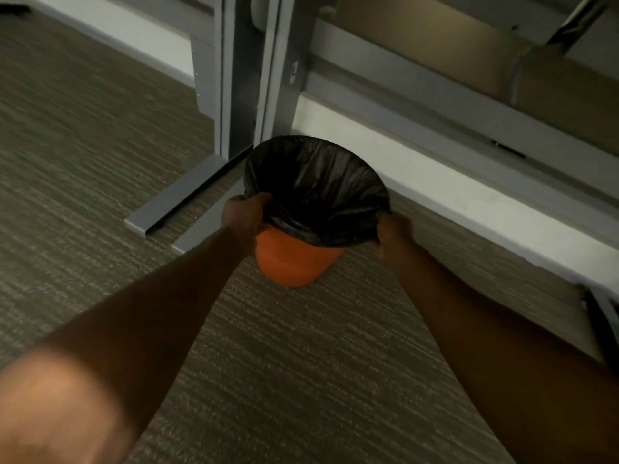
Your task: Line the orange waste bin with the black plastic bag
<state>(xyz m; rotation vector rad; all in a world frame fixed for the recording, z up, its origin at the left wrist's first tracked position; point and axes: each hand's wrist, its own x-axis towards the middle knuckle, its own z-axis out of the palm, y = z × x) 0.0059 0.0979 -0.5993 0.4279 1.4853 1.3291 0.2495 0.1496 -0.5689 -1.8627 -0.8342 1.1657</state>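
The orange waste bin [290, 261] stands on the carpet near the middle of the view. A black plastic bag [315, 185] sits inside it, its mouth spread wide and folded over the rim, so only the bin's lower wall shows. My left hand [244, 212] grips the bag's edge at the left side of the rim. My right hand [393, 231] grips the bag's edge at the right side. Both arms reach forward from the bottom of the frame.
A grey metal desk leg [241, 78] with a flat foot [174, 202] stands just left of and behind the bin. A white baseboard panel [469, 195] runs along the right behind it. Striped brown carpet [284, 363] covers the floor.
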